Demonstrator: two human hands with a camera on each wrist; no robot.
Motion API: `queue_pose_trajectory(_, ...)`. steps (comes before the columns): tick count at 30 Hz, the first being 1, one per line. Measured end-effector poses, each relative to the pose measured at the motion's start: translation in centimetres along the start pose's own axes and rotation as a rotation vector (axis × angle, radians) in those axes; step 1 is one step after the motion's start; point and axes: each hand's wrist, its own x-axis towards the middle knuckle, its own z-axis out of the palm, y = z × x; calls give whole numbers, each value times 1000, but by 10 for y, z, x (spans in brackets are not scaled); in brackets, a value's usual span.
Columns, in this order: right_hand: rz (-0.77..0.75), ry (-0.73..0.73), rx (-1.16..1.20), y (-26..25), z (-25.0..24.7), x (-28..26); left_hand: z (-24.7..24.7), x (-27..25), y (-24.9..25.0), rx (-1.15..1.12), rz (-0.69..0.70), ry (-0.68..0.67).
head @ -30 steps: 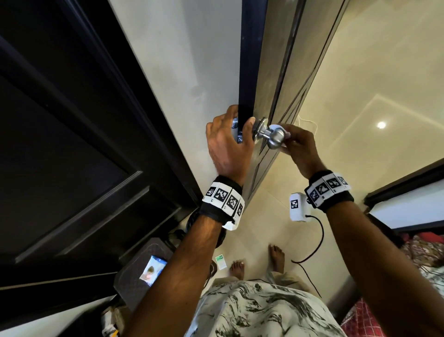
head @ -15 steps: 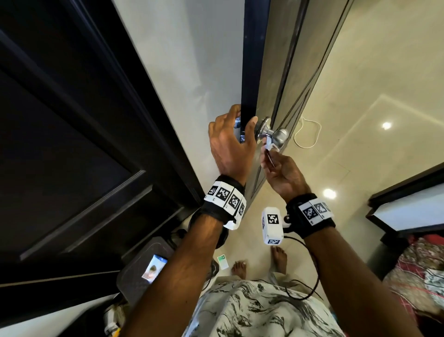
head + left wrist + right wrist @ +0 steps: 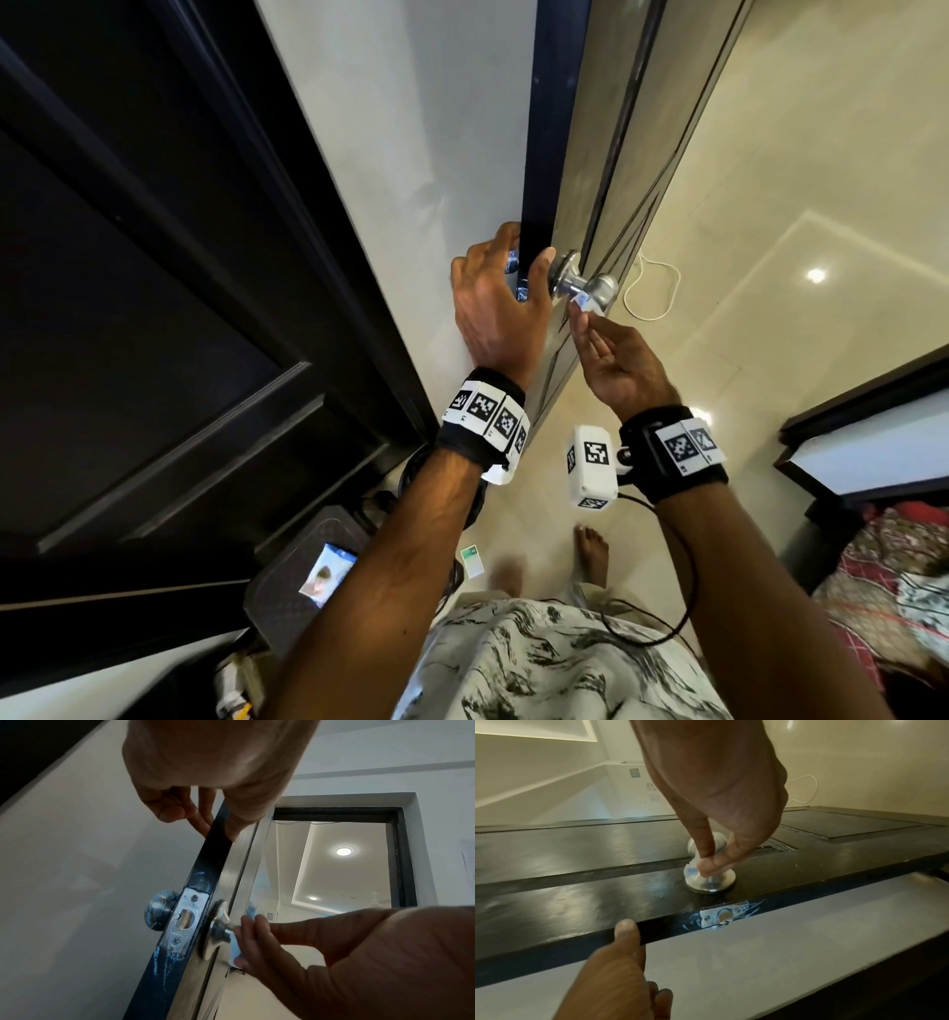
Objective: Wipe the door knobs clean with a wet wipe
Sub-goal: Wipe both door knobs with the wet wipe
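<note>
1. A dark panelled door leaf fills the left of the head view, with a pale wall beside it.
2. The left hand grips the edge of the open door, thumb on the near face and fingers curled round the far side, just above the latch plate.
3. That plate is dull metal, ringed with pale blue paint smears.
4. The far door knob, round and silvery with bluish streaks, sticks out on the wall side, untouched.
5. The near door knob is polished steel on a flared round base, set by the door edge.
6. The right hand pinches a small folded wet wipe, white with a blue tint, between thumb and fingertips, pressing it to the knob's neck.
7. A white cable lies looped on the tiled floor further right.
</note>
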Motion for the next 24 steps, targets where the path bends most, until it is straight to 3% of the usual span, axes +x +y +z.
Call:
queue_pose_trajectory(5, -307, 21, -285, 0, -8, -15, -1, 0, 2, 8, 0, -7)
queue_pose_trajectory(7, -526, 22, -448, 3, -10, -15, -1, -1, 3, 17, -16, -6)
queue_pose_trajectory(11, -1058, 153, -990, 7, -7, 2, -1, 0, 3, 20, -31, 0)
queue_pose_trajectory(13, -1200, 160, -1100, 8, -8, 12, 0, 0, 3, 32, -39, 1)
queue_pose_trajectory(15, -1232, 188, -1128, 3, -11, 22, 0, 0, 2, 45, -41, -2)
queue_pose_trajectory(20, -1097, 237, -1153, 3, -25, 29, 2, 1, -1, 53, -22, -2)
queue_pose_trajectory(24, -1160, 144, -1099, 9, -24, 14, 3, 1, -1, 50, -20, 12)
